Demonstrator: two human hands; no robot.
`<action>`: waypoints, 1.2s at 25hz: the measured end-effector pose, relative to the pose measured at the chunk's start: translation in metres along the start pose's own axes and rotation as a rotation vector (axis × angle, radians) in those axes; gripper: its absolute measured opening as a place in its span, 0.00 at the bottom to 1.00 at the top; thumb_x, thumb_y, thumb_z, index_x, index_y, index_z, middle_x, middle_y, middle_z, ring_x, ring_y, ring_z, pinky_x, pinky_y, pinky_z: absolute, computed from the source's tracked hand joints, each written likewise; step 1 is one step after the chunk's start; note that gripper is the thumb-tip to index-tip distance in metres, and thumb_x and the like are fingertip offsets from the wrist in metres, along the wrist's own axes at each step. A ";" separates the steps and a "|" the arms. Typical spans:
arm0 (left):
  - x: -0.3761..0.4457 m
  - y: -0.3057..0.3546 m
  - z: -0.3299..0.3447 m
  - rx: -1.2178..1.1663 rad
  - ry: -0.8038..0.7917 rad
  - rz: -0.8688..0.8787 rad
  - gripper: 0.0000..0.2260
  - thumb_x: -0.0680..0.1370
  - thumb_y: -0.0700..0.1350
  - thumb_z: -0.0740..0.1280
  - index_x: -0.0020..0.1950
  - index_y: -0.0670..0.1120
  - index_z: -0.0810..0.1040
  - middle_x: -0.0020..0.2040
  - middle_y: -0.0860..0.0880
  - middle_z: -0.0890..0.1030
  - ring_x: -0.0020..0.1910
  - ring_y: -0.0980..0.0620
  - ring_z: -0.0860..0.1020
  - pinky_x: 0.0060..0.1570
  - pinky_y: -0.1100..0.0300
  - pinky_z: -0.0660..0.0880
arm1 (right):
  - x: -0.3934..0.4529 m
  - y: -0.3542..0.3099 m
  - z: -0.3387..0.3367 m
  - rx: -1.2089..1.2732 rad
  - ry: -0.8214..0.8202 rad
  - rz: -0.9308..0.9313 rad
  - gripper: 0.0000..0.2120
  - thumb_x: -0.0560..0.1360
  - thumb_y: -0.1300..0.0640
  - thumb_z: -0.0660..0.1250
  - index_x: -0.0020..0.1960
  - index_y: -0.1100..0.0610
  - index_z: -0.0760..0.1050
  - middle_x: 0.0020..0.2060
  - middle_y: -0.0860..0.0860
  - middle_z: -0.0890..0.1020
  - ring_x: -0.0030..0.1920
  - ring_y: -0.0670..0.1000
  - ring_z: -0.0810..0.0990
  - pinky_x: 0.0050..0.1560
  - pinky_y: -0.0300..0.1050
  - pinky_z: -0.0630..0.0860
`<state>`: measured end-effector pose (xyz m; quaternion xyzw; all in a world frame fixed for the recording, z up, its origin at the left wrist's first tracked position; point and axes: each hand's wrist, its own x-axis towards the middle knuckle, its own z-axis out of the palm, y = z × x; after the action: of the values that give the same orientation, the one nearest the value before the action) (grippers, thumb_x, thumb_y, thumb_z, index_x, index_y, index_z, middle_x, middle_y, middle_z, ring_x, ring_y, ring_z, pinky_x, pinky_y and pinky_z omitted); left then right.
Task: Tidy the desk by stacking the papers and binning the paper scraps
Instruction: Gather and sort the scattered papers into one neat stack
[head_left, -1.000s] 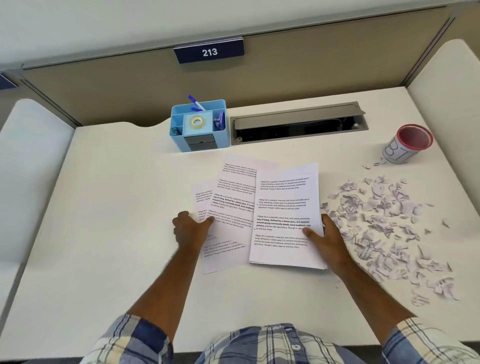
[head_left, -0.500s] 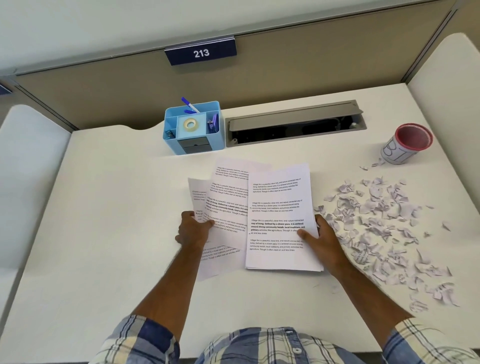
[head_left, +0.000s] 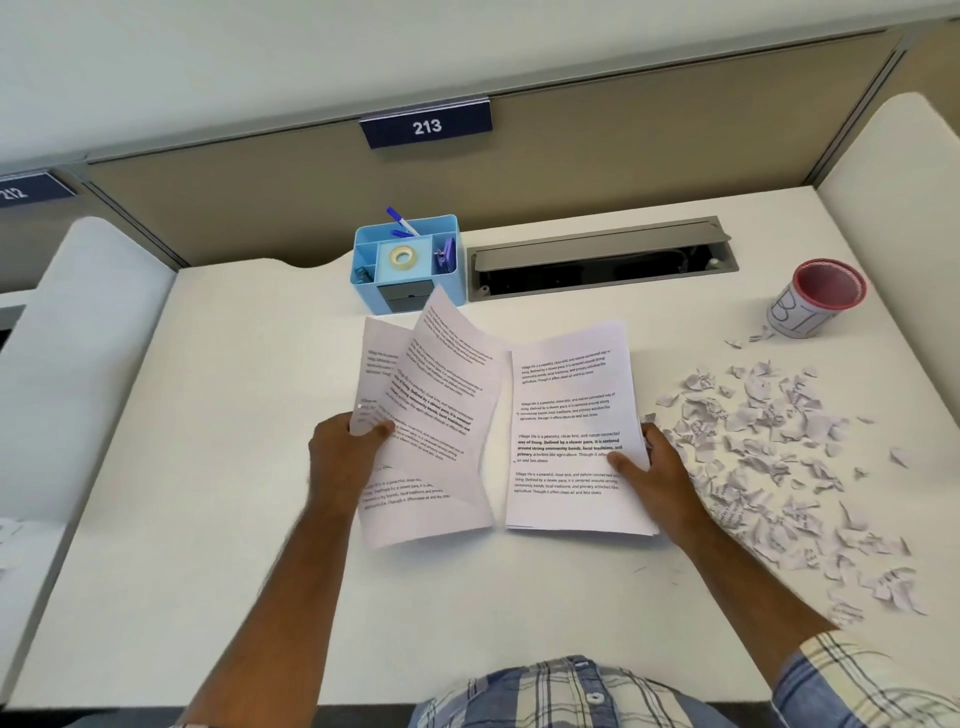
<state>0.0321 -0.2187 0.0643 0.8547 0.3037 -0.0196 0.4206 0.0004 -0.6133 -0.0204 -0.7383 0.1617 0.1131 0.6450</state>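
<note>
Gripping a loose fan of thin printed sheets (head_left: 431, 410), the left hand (head_left: 340, 457) has its thumb pinched over their left edge, and the pages curl and lift off the white desk (head_left: 208, 467). Just to their right a squarer stack of papers (head_left: 569, 426) lies flat, its edges nearly aligned; the right hand (head_left: 657, 475) holds its right edge, thumb pressed on top and fingers curled at the side. Beyond that hand, a wide scatter of torn, crumpled paper scraps (head_left: 769, 447) covers the desk's right side, touching nothing but the surface. Further back stands a round cup (head_left: 815, 299) with a red rim and handwritten letters, seemingly "BI". Bold type on the stack reads "way of living. Defined by a slower pace". A navy plaque (head_left: 426, 124) says 213.
</note>
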 end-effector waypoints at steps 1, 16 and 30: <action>-0.004 0.001 -0.011 -0.040 0.011 0.008 0.08 0.75 0.48 0.79 0.51 0.47 0.86 0.46 0.49 0.87 0.43 0.48 0.86 0.44 0.55 0.80 | -0.001 -0.001 0.001 -0.004 0.002 -0.005 0.17 0.79 0.63 0.71 0.66 0.54 0.73 0.58 0.48 0.85 0.51 0.42 0.85 0.47 0.38 0.82; -0.059 -0.001 -0.029 -0.512 -0.206 0.038 0.11 0.76 0.43 0.79 0.57 0.45 0.85 0.50 0.50 0.89 0.48 0.48 0.88 0.44 0.57 0.84 | -0.037 -0.056 0.079 0.243 -0.120 -0.060 0.16 0.80 0.52 0.70 0.66 0.52 0.74 0.60 0.50 0.85 0.57 0.53 0.86 0.55 0.50 0.82; -0.034 -0.030 -0.049 -0.514 -0.813 -0.013 0.16 0.84 0.46 0.68 0.72 0.49 0.75 0.67 0.50 0.84 0.66 0.48 0.82 0.63 0.52 0.79 | -0.063 -0.093 0.137 0.300 -0.175 -0.141 0.21 0.78 0.57 0.72 0.70 0.54 0.74 0.63 0.49 0.84 0.63 0.53 0.83 0.60 0.49 0.81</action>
<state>-0.0223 -0.1866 0.0843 0.6441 0.1151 -0.2790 0.7028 -0.0160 -0.4613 0.0685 -0.6308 0.0680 0.1060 0.7657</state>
